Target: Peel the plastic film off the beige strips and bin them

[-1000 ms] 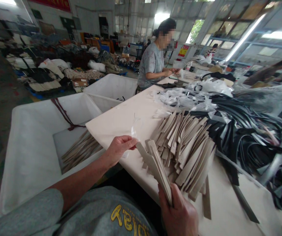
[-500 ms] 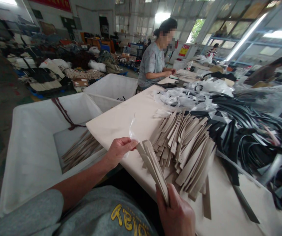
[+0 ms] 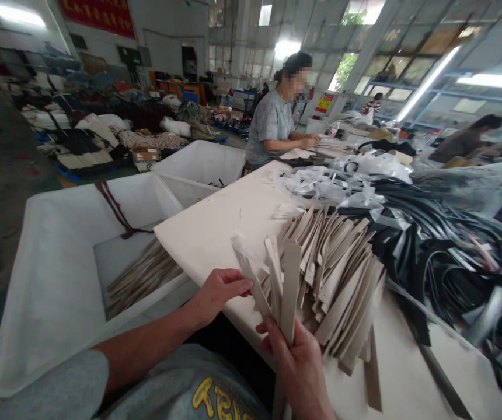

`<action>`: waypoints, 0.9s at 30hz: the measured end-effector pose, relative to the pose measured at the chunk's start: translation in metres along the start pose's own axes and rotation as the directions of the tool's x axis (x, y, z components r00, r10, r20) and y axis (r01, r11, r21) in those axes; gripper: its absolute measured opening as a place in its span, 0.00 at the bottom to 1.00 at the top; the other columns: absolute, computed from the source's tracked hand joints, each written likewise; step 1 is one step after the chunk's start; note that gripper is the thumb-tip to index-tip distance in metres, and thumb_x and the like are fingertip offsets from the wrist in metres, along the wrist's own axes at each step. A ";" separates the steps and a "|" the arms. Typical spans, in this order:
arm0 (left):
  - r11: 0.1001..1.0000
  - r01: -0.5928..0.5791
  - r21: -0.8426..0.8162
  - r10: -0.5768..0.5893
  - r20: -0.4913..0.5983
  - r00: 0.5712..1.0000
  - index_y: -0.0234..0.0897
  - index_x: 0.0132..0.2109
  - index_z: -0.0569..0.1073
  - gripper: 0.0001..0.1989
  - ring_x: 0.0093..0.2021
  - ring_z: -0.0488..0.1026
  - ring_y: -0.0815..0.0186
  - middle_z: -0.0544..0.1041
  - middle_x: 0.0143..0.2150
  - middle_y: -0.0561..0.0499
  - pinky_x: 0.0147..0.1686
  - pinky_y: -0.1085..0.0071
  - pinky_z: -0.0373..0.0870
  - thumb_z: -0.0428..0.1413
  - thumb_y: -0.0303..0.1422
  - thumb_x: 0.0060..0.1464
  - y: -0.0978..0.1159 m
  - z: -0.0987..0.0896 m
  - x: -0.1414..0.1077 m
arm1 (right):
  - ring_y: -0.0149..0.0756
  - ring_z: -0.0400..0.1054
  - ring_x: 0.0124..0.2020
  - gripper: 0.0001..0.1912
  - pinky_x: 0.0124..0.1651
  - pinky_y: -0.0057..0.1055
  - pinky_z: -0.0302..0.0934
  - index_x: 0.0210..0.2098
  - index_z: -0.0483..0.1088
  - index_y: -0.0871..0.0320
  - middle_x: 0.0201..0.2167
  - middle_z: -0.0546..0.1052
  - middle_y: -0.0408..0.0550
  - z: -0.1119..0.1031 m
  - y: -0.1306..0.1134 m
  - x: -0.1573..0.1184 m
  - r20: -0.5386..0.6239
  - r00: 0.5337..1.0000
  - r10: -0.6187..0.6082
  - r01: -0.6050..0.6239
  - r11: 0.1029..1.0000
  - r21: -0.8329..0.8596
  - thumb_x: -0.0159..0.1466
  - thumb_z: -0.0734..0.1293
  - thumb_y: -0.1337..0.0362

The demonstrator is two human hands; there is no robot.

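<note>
The right-hand grip [image 3: 298,367] is clamped tight, fingers wrapped around a fanned bundle of beige strips [image 3: 288,291] that sticks up above the fist, right at the near edge of the counter [image 3: 216,233]. The left-hand grip [image 3: 222,294] sits just beside it, fingers curled together against a loose strip [image 3: 247,271] leaning out from the bundle. Hard to tell from this angle whether it's actually pinching that strip or only touching it.

Just past the hands, a big messy pile of similar beige strips [image 3: 334,274] lies on the cream counter top, with a tangle of black strips [image 3: 443,245] right beside it and crumpled clear plastic film [image 3: 321,189] farther along. Left of the counter, a white plastic bin [image 3: 58,303] holds more beige strips [image 3: 143,277]. Farther down the counter, a co-worker in a grey T-shirt [image 3: 271,122] has both hands out over the counter top.
</note>
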State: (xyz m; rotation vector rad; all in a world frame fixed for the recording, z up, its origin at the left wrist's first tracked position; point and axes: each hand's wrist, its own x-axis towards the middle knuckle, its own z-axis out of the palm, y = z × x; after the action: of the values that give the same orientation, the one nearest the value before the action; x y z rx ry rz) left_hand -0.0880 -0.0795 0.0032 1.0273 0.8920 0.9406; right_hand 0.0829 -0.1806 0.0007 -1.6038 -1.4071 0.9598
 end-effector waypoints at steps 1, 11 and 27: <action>1.000 -0.009 -0.021 0.008 -0.030 1.000 0.34 0.31 0.81 0.14 0.31 0.71 0.65 0.78 0.28 0.48 0.37 0.70 0.66 0.65 0.42 0.45 0.001 -0.002 0.002 | 0.35 0.70 0.24 0.21 0.27 0.26 0.63 0.33 0.72 0.57 0.26 0.77 0.46 -0.002 0.001 -0.001 0.020 1.000 0.021 -0.022 0.999 0.040 0.67 0.60 0.47; 0.990 0.036 -0.135 -0.015 0.155 0.988 0.36 0.36 0.81 0.14 0.32 0.72 0.65 0.79 0.32 0.48 0.38 0.69 0.66 0.63 0.43 0.50 0.002 0.017 0.006 | 0.33 0.67 0.17 0.22 0.21 0.26 0.62 0.25 0.69 0.57 0.19 0.73 0.44 0.004 -0.015 0.023 -0.156 0.988 -0.019 0.038 0.992 0.118 0.63 0.64 0.46; 0.901 -0.189 -0.390 0.118 -0.198 0.973 0.34 0.42 0.80 0.23 0.37 0.76 0.64 0.80 0.43 0.44 0.40 0.69 0.72 0.69 0.44 0.41 0.024 0.002 0.039 | 0.33 0.69 0.18 0.20 0.22 0.26 0.63 0.24 0.70 0.58 0.19 0.74 0.45 0.023 0.006 0.027 -0.199 0.979 -0.039 0.063 0.992 0.113 0.63 0.65 0.49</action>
State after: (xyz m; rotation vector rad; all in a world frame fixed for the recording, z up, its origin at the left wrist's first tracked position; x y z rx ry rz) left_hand -0.0779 -0.0378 0.0207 0.6701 0.7166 1.3018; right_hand 0.0672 -0.1526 -0.0153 -1.5225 -1.2272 0.8157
